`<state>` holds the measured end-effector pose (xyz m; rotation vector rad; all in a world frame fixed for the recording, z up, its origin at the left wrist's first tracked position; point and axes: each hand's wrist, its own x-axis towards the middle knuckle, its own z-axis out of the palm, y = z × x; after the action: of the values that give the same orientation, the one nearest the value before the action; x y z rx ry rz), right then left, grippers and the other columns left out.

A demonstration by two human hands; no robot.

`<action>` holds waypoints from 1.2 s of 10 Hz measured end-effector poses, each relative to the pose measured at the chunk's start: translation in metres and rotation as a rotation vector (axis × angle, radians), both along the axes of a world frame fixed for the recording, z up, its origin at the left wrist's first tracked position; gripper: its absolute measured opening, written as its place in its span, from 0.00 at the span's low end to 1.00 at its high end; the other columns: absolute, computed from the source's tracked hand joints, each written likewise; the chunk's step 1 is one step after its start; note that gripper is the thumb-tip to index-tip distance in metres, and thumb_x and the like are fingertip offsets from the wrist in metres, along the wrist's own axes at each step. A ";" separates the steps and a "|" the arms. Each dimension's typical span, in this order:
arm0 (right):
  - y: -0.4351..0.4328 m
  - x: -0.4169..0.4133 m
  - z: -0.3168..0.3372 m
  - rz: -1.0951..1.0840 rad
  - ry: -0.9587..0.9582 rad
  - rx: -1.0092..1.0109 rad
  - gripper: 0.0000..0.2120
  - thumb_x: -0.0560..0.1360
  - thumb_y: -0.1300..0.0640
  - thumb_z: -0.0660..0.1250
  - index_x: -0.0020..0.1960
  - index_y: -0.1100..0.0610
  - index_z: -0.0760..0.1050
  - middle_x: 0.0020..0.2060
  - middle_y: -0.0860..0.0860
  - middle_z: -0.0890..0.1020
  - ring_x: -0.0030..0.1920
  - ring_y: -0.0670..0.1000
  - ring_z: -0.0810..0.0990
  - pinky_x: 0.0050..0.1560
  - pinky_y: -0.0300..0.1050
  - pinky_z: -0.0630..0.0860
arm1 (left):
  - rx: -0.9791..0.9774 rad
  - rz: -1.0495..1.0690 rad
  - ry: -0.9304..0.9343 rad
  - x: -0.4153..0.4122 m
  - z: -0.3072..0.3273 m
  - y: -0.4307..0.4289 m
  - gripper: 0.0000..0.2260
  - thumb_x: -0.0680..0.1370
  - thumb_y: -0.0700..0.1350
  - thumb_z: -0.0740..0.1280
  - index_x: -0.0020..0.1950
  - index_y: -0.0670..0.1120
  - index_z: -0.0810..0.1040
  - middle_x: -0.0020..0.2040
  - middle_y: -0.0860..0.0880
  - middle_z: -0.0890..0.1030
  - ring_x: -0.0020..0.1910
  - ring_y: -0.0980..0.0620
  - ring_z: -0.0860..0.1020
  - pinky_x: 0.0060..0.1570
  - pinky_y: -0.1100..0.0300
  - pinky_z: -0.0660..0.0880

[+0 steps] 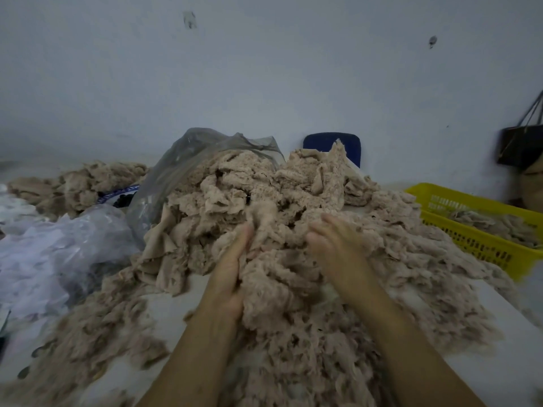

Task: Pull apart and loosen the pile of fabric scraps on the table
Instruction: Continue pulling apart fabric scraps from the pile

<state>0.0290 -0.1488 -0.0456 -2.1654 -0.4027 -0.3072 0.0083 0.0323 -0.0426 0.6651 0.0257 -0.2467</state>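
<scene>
L hand (230, 270) is pressing straight fingers into pile of scraps (308, 333) on table (493, 374); R hand (338, 249), fingers loose, is resting atop pile. Yellow basket (476, 240) is sitting right of pile, plastic bag (183, 163) behind-left.

Ahead of the left hand (230, 270) and right hand (338, 245), passage is blocked by the heaped pile of fabric scraps (264, 186). Leftward, the table (499, 365) is crowded by plastic bags (73, 239); rightward, a yellow basket (470, 233) is met. Bare tabletop is left beside the right forearm.
</scene>
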 end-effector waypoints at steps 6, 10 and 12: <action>-0.035 0.030 -0.017 -0.397 0.152 0.151 0.12 0.77 0.66 0.59 0.51 0.49 0.72 0.37 0.46 0.77 0.31 0.48 0.73 0.25 0.40 0.63 | -0.549 0.351 -0.050 0.006 0.001 0.036 0.24 0.84 0.43 0.52 0.27 0.46 0.66 0.20 0.53 0.64 0.15 0.57 0.60 0.15 0.64 0.61; -0.065 0.036 -0.009 -0.574 0.358 0.974 0.18 0.80 0.64 0.55 0.64 0.53 0.77 0.56 0.59 0.82 0.51 0.62 0.83 0.50 0.62 0.81 | -0.486 0.598 0.034 0.015 -0.011 0.059 0.18 0.83 0.39 0.50 0.33 0.47 0.66 0.22 0.53 0.65 0.18 0.58 0.59 0.19 0.67 0.58; -0.053 0.017 0.005 -0.670 0.583 1.099 0.18 0.83 0.53 0.53 0.58 0.52 0.82 0.51 0.53 0.85 0.50 0.51 0.83 0.49 0.47 0.78 | 0.266 0.840 0.261 0.008 -0.026 0.085 0.11 0.77 0.33 0.61 0.37 0.42 0.75 0.31 0.43 0.78 0.23 0.45 0.73 0.16 0.65 0.64</action>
<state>0.0460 -0.2023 -0.0410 -1.1299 0.7043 -0.1701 0.0161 0.1170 -0.0686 0.8272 0.5840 0.4902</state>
